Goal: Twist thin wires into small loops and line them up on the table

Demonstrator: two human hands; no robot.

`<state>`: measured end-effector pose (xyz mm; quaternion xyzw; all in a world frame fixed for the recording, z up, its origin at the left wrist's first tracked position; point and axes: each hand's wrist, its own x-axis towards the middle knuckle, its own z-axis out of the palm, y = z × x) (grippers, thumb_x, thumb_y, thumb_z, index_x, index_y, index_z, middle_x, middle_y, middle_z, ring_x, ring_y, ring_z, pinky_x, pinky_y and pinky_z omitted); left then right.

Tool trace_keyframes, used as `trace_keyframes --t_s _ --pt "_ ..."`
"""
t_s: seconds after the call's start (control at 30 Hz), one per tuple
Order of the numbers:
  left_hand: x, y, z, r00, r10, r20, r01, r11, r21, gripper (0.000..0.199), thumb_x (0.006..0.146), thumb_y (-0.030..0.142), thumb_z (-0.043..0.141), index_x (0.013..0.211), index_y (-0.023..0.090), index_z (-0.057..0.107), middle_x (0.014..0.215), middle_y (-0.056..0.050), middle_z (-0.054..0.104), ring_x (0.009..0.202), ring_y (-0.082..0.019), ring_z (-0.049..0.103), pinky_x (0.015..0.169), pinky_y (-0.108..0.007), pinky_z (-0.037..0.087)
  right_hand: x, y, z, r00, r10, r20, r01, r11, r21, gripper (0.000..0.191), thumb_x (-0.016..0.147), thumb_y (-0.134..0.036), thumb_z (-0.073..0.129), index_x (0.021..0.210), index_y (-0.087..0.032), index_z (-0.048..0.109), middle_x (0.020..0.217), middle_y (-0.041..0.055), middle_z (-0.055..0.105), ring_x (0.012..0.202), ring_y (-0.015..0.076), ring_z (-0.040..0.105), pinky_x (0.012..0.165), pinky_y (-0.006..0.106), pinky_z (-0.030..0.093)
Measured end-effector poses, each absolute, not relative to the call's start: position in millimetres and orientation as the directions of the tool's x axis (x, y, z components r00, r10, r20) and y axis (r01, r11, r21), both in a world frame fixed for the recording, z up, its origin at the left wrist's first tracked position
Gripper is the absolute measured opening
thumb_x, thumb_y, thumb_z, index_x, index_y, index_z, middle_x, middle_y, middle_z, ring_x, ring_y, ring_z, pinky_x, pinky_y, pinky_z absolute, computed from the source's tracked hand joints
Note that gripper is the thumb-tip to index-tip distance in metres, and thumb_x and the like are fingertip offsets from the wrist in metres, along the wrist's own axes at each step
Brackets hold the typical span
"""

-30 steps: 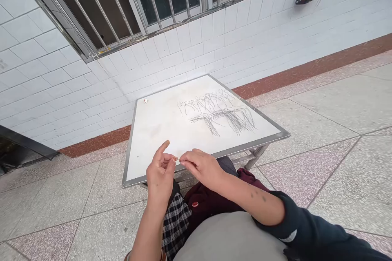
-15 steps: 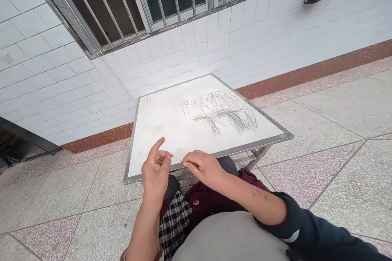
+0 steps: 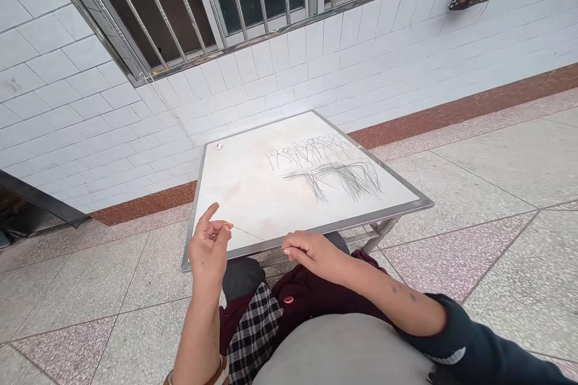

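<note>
Pinching a thin dark strand (image 3: 247, 233) between my hands, stretched above the near rim (image 3: 253, 248) of the table (image 3: 244, 192). Left hand (image 3: 208, 252): thumb and finger together on one end, another finger raised. Right hand (image 3: 318, 255): fingertips clamped on the other end; strand hard to see there. Vs half a second ago: left went left, right went right, wider gap, more strand showing. Edges: left near the near-left corner, right by the near rim. Looped dark lines (image 3: 352, 179) occupy the right half; small white-and-red item (image 3: 219, 147) at far-left. Open room: leftward tabletop, up to the tiled wall (image 3: 244, 81).
</note>
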<state>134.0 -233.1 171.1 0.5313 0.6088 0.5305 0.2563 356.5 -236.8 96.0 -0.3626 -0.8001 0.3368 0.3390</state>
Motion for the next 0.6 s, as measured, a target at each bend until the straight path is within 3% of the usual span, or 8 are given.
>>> trace_keyframes --t_s 0.13,0.3,0.4,0.6 --pt "114.0 -229.4 176.8 -0.379 0.88 0.286 0.377 -0.135 0.916 0.057 0.072 0.029 0.064 0.127 0.019 0.055 0.079 -0.002 0.066 0.071 -0.013 0.06 0.076 -0.031 0.051 375.2 -235.7 85.5 -0.47 0.852 0.23 0.415 0.443 -0.795 0.021 0.093 -0.025 0.042 0.08 -0.021 0.058 0.071 0.0002 0.061 0.067 0.0147 0.055 0.064 0.027 0.04" --pt "112.8 -224.1 180.2 -0.254 0.941 0.224 0.356 -0.124 0.926 0.064 0.069 0.027 0.065 0.131 0.016 0.05 0.076 -0.001 0.065 0.071 -0.014 0.059 0.072 -0.031 0.052 377.0 -223.8 103.5 -0.291 0.911 0.291 0.329 0.381 -0.864 0.02 0.092 -0.032 0.046 0.087 -0.022 0.063 0.083 0.0015 0.066 0.076 0.0154 0.059 0.071 0.027 0.043" --pt "126.8 -220.9 175.2 -0.157 0.972 0.175 0.368 -0.107 0.923 0.066 0.07 0.024 0.063 0.134 0.018 0.048 0.077 -0.001 0.066 0.071 -0.014 0.06 0.072 -0.03 0.05 358.2 -217.3 115.6 -0.347 0.887 0.305 0.325 0.419 -0.848 0.017 0.086 -0.035 0.058 0.092 -0.023 0.067 0.089 0.0021 0.068 0.07 0.0141 0.057 0.065 0.025 0.042" --pt "146.7 -214.1 150.8 -0.039 0.994 0.104 0.373 -0.082 0.924 0.069 0.069 0.028 0.063 0.135 0.016 0.045 0.081 -0.003 0.068 0.073 -0.017 0.062 0.07 -0.031 0.049 328.7 -213.1 96.8 -0.387 0.878 0.283 0.362 0.427 -0.828 0.01 0.084 -0.025 0.06 0.083 -0.02 0.068 0.075 0.0004 0.066 0.066 0.0125 0.056 0.062 0.023 0.041"
